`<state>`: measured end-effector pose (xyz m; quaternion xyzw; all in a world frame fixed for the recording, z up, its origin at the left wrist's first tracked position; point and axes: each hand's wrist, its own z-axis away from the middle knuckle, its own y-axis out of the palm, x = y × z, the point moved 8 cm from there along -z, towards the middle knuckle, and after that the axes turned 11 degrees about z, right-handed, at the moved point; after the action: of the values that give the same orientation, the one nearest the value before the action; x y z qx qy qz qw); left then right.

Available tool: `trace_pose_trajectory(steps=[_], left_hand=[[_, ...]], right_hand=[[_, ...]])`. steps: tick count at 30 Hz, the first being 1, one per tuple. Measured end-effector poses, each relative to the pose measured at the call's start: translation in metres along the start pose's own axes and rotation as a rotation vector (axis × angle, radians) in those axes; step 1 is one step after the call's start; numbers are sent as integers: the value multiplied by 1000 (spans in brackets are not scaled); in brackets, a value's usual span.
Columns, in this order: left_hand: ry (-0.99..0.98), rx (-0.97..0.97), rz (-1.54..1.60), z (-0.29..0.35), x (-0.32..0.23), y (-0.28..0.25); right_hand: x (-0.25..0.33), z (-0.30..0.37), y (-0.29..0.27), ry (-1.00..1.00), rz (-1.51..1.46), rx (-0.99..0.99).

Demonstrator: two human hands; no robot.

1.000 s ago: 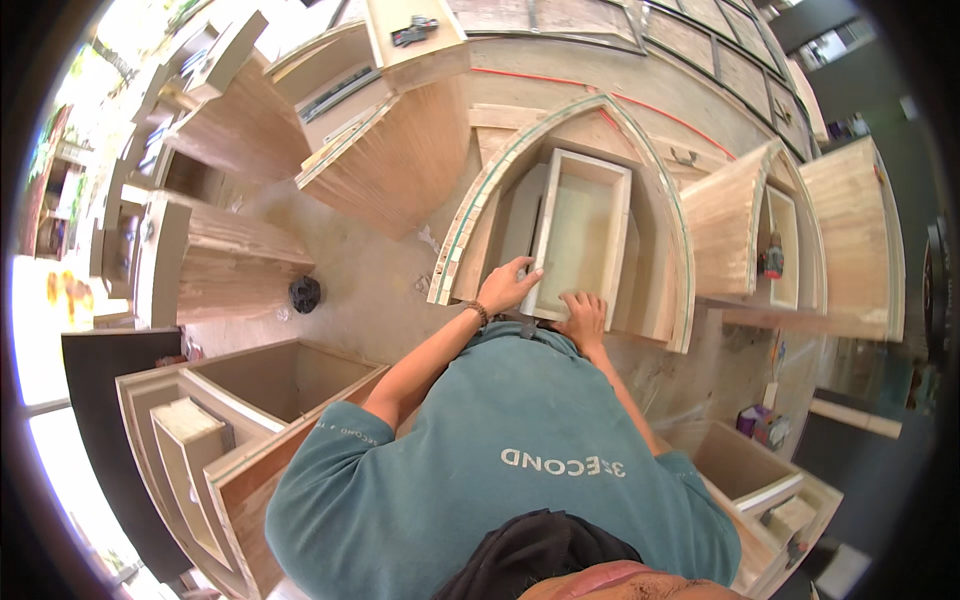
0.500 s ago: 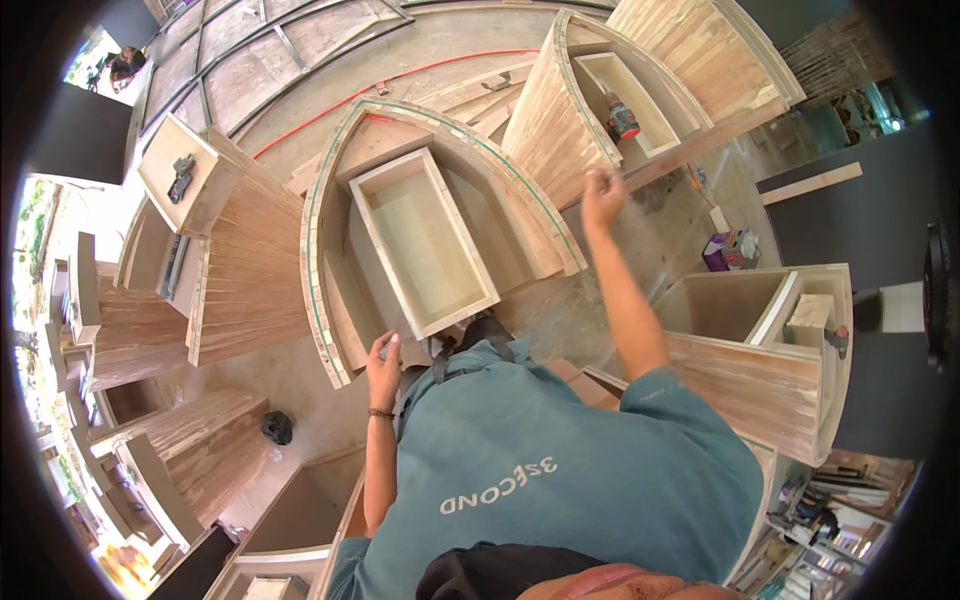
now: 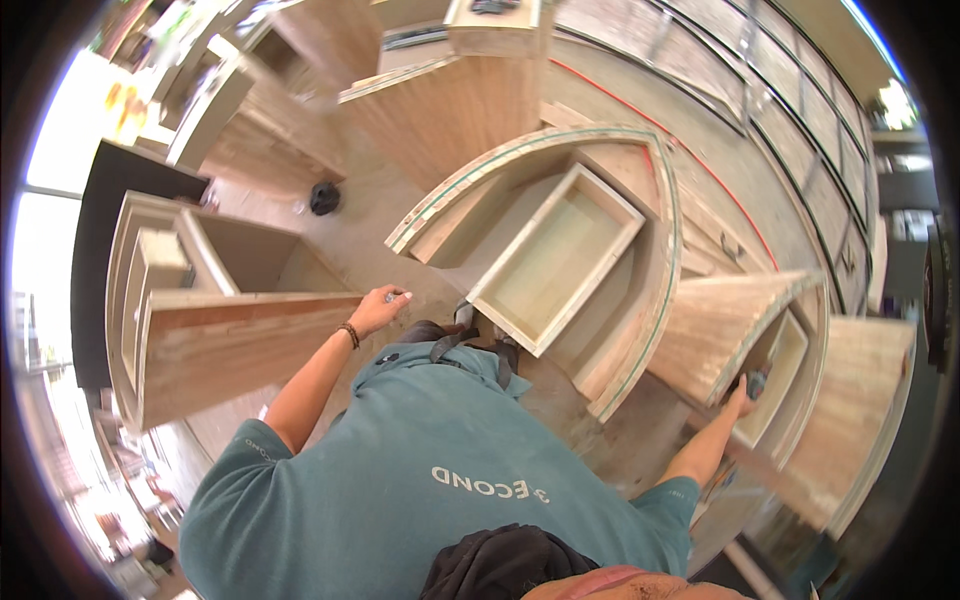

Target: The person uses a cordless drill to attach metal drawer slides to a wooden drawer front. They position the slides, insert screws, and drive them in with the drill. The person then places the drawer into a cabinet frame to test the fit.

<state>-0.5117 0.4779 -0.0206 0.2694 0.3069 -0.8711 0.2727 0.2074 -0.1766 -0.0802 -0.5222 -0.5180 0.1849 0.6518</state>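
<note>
We are showing the drawer (image 3: 560,258) lying at a slant inside the arched case (image 3: 455,183), whose green-lined rim is curving around the drawer's far end. To the right of the drawer, our right hand (image 3: 740,397) is gripping the drill (image 3: 757,384) beside the tray (image 3: 793,352) of the side case (image 3: 705,325); blur is hiding the exact placing of the fingers. To the left of the drawer, our left hand (image 3: 377,309) is hanging near the open case (image 3: 245,345), fingers bent, with a bracelet (image 3: 349,334) circling the wrist. We are unable to tell whether these fingers are pinching something small or only curling. Farther to the left of the drawer, a black bag (image 3: 323,198) is resting on the floor. Beyond the drawer, a red cord (image 3: 625,94) is running across the floor, and a black frame (image 3: 700,105) is spreading past it. On the near side of the drawer, our green shirt (image 3: 430,480) is filling the view.
</note>
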Motion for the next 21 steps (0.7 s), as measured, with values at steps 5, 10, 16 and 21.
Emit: trace_pose_trajectory(steps=[5,10,16,21], left_hand=[[-79,-167,93,16,59,-31],[-202,-168,134,15,116,-54],[-258,-144,15,-15,153,-74],[-262,11,-62,-58,182,-81]], right_hand=[[12,10,-17,3,-33,-98],[19,23,-30,-161,-158,-201],[50,51,-100,-189,-339,-108],[73,65,-180,-305,-271,-308]])
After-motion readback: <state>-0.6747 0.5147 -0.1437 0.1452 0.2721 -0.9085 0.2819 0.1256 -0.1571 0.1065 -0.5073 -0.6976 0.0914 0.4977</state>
